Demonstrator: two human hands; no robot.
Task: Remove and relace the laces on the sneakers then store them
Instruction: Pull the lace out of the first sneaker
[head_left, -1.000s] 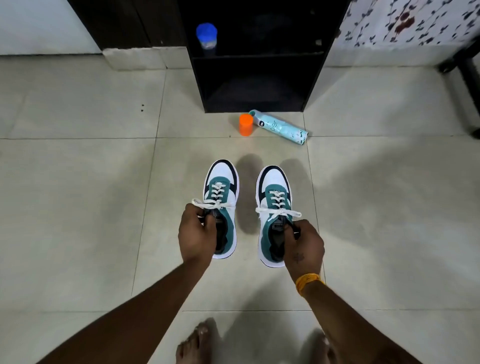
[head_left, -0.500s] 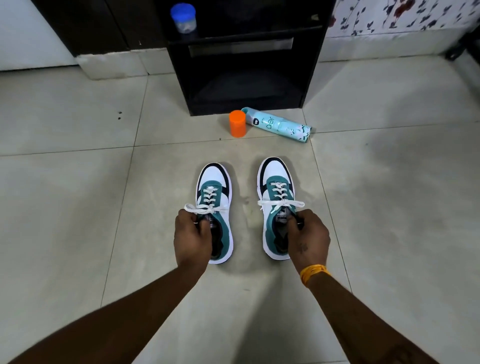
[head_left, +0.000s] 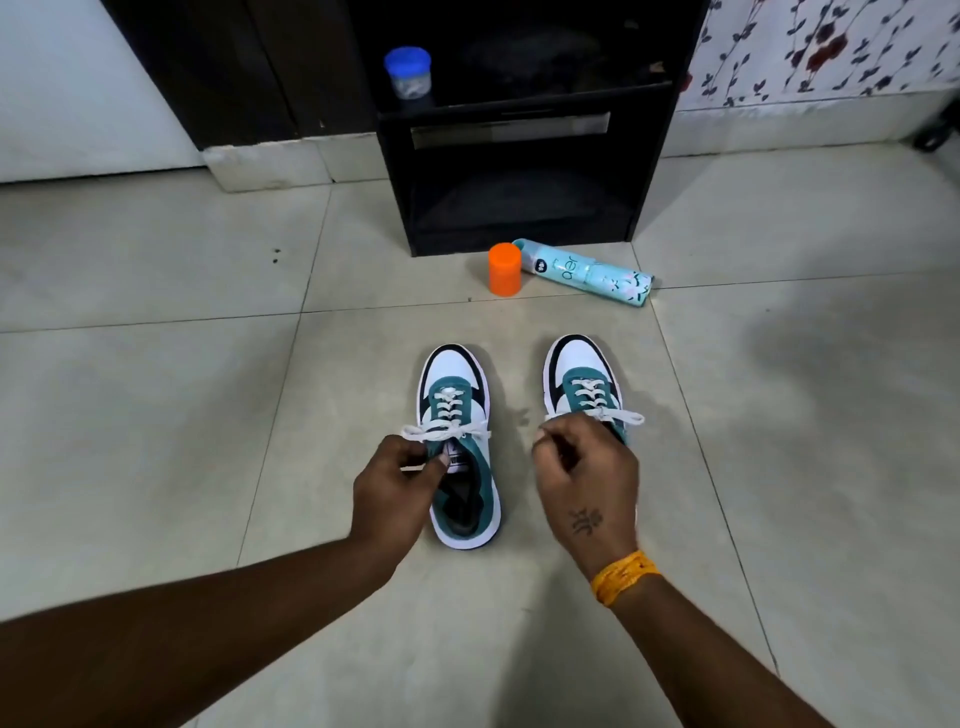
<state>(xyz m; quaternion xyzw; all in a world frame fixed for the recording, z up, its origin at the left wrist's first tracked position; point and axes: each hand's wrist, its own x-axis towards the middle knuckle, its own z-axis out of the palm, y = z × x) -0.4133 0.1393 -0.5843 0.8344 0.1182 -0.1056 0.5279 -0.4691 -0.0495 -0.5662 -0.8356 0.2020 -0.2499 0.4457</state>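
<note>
Both sneakers side by side on floor (head_left: 156, 415), toes toward black shelf unit (head_left: 519, 156). My left hand (head_left: 395, 493) pinches tongue of left sneaker (head_left: 460, 452). My right hand (head_left: 587, 478), fingers curled, covers right sneaker (head_left: 582, 379); grip unclear. Laces (head_left: 447, 428) tied.

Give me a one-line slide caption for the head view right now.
Two laced sneakers on the floor: left hand pinches the left sneaker tongue, right hand curled over the right sneaker.
</note>
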